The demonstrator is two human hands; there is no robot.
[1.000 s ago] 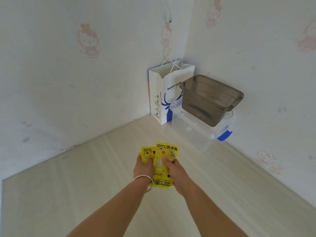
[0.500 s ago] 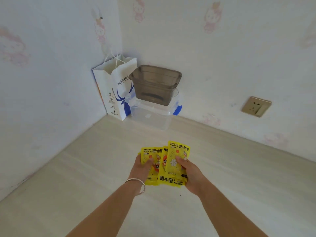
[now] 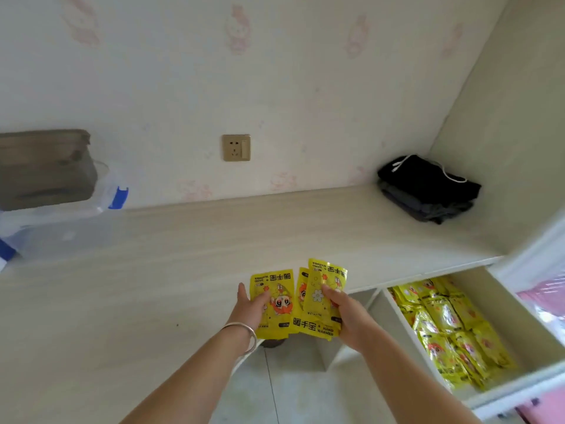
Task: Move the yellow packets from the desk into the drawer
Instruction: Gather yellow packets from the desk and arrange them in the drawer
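Both hands hold a fanned bunch of yellow hand-warmer packets (image 3: 301,304) over the front edge of the pale wooden desk (image 3: 153,270). My left hand (image 3: 249,310), with a silver bangle on the wrist, grips the left side of the bunch. My right hand (image 3: 347,313) pinches the right side, thumb on top. Lower right, the drawer (image 3: 495,304) stands pulled open, and several yellow packets (image 3: 449,332) lie inside it.
A clear plastic box with blue clips (image 3: 61,228) carries a brown bin (image 3: 46,169) at the far left. Folded black clothing (image 3: 428,191) sits in the desk's back right corner. A wall socket (image 3: 236,147) is above the desk. Grey floor (image 3: 290,390) shows below.
The view has swung right: the box and bin slid to the left edge, the paper bag left the view, and the open drawer and black clothing came in. Both hands keep hold of the packets.
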